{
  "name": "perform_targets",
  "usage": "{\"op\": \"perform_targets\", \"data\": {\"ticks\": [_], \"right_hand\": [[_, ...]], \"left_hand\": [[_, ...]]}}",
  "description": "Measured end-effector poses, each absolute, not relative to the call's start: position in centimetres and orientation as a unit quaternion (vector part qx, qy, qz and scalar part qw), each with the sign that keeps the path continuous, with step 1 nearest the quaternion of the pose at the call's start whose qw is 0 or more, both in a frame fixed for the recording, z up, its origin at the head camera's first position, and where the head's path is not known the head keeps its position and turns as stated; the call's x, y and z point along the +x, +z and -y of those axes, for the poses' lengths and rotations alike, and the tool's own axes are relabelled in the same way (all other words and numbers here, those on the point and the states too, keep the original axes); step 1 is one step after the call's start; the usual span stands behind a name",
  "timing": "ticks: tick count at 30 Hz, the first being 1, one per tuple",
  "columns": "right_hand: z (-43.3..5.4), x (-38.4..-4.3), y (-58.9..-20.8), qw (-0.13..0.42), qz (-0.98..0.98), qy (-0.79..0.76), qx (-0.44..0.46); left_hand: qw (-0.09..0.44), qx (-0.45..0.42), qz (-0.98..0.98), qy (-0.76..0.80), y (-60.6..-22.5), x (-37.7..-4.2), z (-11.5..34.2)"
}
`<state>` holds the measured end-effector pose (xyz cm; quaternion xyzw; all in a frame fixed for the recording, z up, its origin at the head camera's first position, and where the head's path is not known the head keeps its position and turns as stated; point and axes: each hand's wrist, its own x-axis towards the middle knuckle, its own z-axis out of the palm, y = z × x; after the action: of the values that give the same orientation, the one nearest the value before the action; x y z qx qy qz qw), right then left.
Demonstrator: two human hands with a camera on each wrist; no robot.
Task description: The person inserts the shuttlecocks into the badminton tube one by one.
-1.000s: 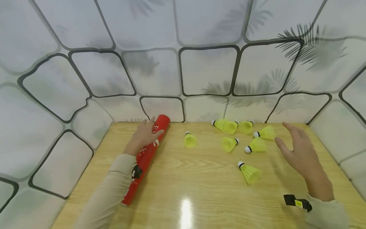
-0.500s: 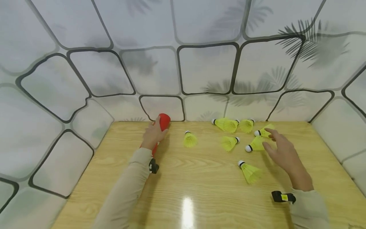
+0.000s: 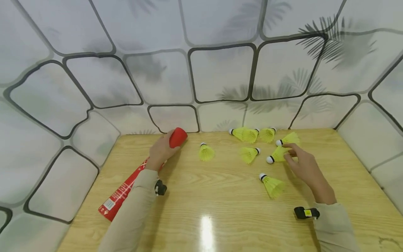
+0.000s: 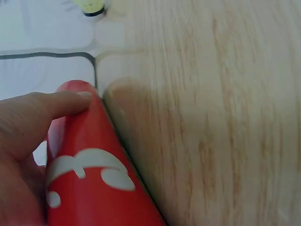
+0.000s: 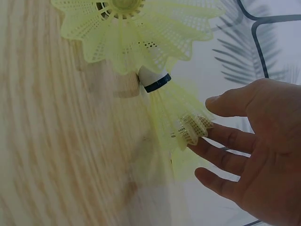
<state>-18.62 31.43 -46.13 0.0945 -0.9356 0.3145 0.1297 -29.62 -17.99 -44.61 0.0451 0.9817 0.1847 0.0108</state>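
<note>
- Our left hand (image 3: pixel 162 151) lay flatter over the long red cylindrical tube with white print (image 3: pixel 124 190) a second ago; it now grips the tube near its far end, thumb across the top.
- The tube's near end has swung out to the left of that hand, with a barcode showing.
- Our right hand (image 3: pixel 306 168) has come in from the right to the yellow mesh-skirted shuttlecock with a white, black-banded base (image 3: pixel 278 154). Fingertips meet its skirt; the thumb looks apart, so we judge it touched, not yet held.
- That shuttlecock lies on the pale wood-grain counter (image 3: pixel 220 196), just left of our right hand; another yellow shuttlecock (image 3: pixel 292 138) lies just beyond.
- For the work, we judge the tube is under control while the shuttlecock still needs a firm grip.
</note>
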Motion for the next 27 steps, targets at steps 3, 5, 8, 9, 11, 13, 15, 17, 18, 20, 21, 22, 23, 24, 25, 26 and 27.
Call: {"op": "perform_targets", "data": {"ticks": [3,5,8,9,11,13,15,17,18,20,21,22,23,24,25,26,27], "right_hand": [[-31.5,-18.6,-46.3,0.115,0.933,0.329,0.092],[-31.5,-18.5,-46.3,0.113,0.93,0.337,0.091],[-31.6,-18.4,-46.4,0.115,0.929,0.341,0.088],[-31.6,-18.4,-46.4,0.115,0.929,0.341,0.087],[-31.7,-18.4,-46.5,0.118,0.929,0.34,0.087],[-31.8,-18.5,-46.5,0.125,0.929,0.336,0.089],[-31.9,-18.5,-46.5,0.132,0.928,0.335,0.092],[-31.9,-18.5,-46.5,0.137,0.928,0.333,0.095],[-32.0,-18.5,-46.4,0.139,0.927,0.334,0.095],[-32.1,-18.4,-46.2,0.142,0.926,0.336,0.095],[-32.2,-18.3,-46.2,0.143,0.926,0.336,0.094],[-32.2,-18.3,-46.2,0.144,0.926,0.337,0.093],[-32.3,-18.3,-46.2,0.145,0.925,0.338,0.092],[-32.4,-18.3,-46.1,0.147,0.925,0.337,0.092],[-32.4,-18.3,-46.1,0.148,0.925,0.337,0.091],[-32.5,-18.3,-46.1,0.15,0.925,0.338,0.093],[-32.5,-18.3,-46.1,0.153,0.924,0.336,0.094]], "left_hand": [[0.006,0.042,-0.981,0.189,-44.5,-28.8,18.3],[-0.008,0.042,-0.98,0.195,-44.2,-28.4,18.3],[-0.033,0.051,-0.976,0.208,-43.6,-27.9,18.1],[-0.039,0.057,-0.975,0.212,-43.4,-27.8,18.1],[-0.047,0.069,-0.972,0.218,-43.1,-27.5,17.9],[-0.055,0.08,-0.97,0.222,-42.9,-27.2,17.8],[-0.062,0.082,-0.969,0.226,-42.6,-26.8,17.7],[-0.074,0.076,-0.967,0.232,-42.3,-26.4,17.6],[-0.082,0.073,-0.966,0.235,-42.1,-26.1,17.4],[-0.096,0.068,-0.963,0.241,-41.6,-25.6,17.2],[-0.104,0.069,-0.962,0.242,-41.4,-25.4,17.1],[-0.112,0.07,-0.961,0.243,-41.1,-25.2,17.0],[-0.12,0.072,-0.959,0.244,-40.9,-25.0,16.9],[-0.127,0.075,-0.958,0.245,-40.7,-24.7,16.8],[-0.133,0.079,-0.957,0.247,-40.5,-24.5,16.7],[-0.139,0.082,-0.955,0.248,-40.3,-24.3,16.6],[-0.146,0.085,-0.954,0.249,-40.1,-24.1,16.5]]}}
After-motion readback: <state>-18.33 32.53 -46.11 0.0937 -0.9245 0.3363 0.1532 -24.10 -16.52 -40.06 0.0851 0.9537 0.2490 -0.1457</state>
